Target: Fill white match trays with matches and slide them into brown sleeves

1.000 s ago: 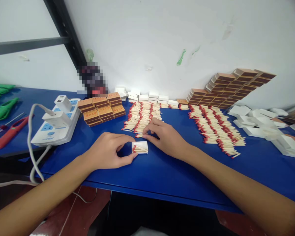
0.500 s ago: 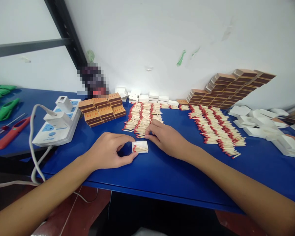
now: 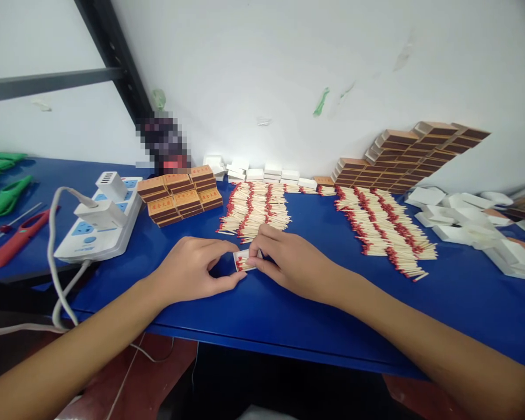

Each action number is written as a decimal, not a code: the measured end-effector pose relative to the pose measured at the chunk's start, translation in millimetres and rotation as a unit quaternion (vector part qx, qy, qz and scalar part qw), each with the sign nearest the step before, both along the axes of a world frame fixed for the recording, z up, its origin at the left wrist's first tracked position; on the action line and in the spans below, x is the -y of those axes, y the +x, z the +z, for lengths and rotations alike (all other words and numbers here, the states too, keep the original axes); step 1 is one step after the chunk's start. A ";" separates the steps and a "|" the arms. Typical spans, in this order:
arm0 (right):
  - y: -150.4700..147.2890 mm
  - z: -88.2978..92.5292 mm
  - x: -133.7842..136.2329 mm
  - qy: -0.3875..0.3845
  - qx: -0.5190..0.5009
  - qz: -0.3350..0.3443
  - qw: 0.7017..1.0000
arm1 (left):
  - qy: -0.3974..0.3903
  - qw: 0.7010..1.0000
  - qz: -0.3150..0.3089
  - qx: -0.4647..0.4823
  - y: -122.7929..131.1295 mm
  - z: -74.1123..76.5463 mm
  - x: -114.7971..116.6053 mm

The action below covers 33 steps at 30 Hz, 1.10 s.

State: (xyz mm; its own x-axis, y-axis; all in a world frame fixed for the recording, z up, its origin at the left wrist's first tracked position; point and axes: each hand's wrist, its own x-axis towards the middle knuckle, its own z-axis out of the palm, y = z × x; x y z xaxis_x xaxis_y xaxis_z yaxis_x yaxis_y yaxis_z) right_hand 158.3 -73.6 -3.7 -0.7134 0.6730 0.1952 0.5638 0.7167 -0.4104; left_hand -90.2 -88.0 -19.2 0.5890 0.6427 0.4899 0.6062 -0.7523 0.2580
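Observation:
My left hand [image 3: 196, 268] grips a small white matchbox tray [image 3: 235, 256] by its left end, thumb at the near side and fingers at the far side. Red-headed matches [image 3: 241, 264] lie in the tray, heads toward the left. Over the tray's right part, my right hand [image 3: 284, 256] pinches matches between thumb and fingertips, covering that end. Just beyond the hands spreads a pile of loose matches [image 3: 256, 210] in rows. A second matchstick pile [image 3: 387, 224] lies farther right on the blue table [image 3: 297, 332].
Printed matchboxes [image 3: 181, 198] are stacked beside a white power strip [image 3: 109, 233] with cables at left. More matchboxes [image 3: 402, 160] lean on the wall. White trays [image 3: 472, 221] are heaped at right, others [image 3: 262, 173] along the wall. A red lighter [image 3: 17, 242] and green tools [image 3: 9, 195] lie far left.
My right hand has moved from the near edge of the match pile down and left to the tray, matches in its fingertips. My left hand stays on the tray.

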 end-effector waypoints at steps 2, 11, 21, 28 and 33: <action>1.0 -4.3 -4.6 -0.011 -0.044 -0.001 0.999 | 0.003 1.000 -0.001 0.003 0.5 -0.2 -0.5; 10.8 -20.8 -30.0 0.019 -0.084 -0.051 0.995 | -0.001 1.000 0.002 0.005 0.7 -0.9 -1.1; 8.4 -19.6 -28.1 0.013 -0.034 -0.067 0.997 | -0.006 1.000 0.003 0.002 0.0 -0.4 -0.7; 12.8 -1.6 -20.1 0.058 0.021 -0.087 0.994 | -0.014 1.000 0.019 -0.004 0.1 1.2 -0.5; -0.5 2.4 0.9 0.148 0.126 -0.052 0.979 | -0.006 1.000 0.020 -0.005 0.1 -0.6 -0.6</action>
State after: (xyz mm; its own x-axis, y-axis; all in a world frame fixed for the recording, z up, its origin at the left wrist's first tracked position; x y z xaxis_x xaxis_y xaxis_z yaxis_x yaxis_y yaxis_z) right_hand 157.8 -74.5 -1.3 -0.6953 0.6845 0.2192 0.6963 0.7171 -0.0309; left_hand -90.1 -87.4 -19.8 0.5677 0.6717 0.4759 0.6380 -0.7244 0.2613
